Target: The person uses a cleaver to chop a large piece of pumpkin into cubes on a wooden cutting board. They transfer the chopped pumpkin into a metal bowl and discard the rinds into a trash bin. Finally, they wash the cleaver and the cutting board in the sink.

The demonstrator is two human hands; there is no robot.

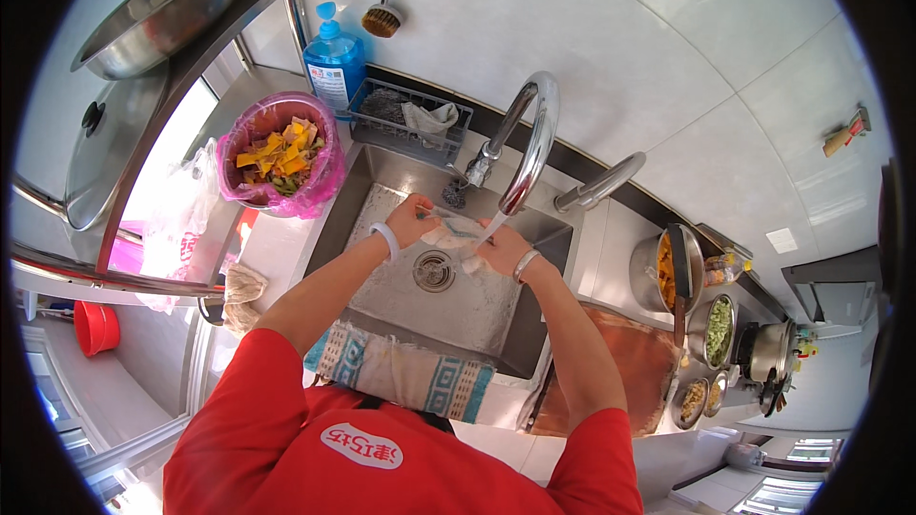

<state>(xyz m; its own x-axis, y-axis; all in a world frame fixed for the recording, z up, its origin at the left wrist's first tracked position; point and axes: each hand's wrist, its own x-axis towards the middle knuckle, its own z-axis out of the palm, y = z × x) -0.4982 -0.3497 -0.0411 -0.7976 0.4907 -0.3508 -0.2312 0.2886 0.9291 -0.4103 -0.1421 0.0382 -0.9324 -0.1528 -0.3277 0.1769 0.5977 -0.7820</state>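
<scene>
Over a stainless steel sink (458, 315), a wet, pale cloth (454, 232) with a blue-green mark stretches between my hands. My left hand (413, 220) grips its left end, and my right hand (503, 249) has hold of the right end. Water runs from the curved chrome faucet (544, 136) onto the cloth beside my right hand. Below the cloth lies the round drain (434, 271). A patterned towel (401, 372) is draped over the sink's near edge.
Left of the sink stand a pink-lined bowl of peelings (283, 157) and a blue soap bottle (335, 61). A sponge rack (408, 121) sits behind. At right are a cutting board (608, 365), a pot with a cleaver across it (647, 272) and bowls of chopped food (718, 332).
</scene>
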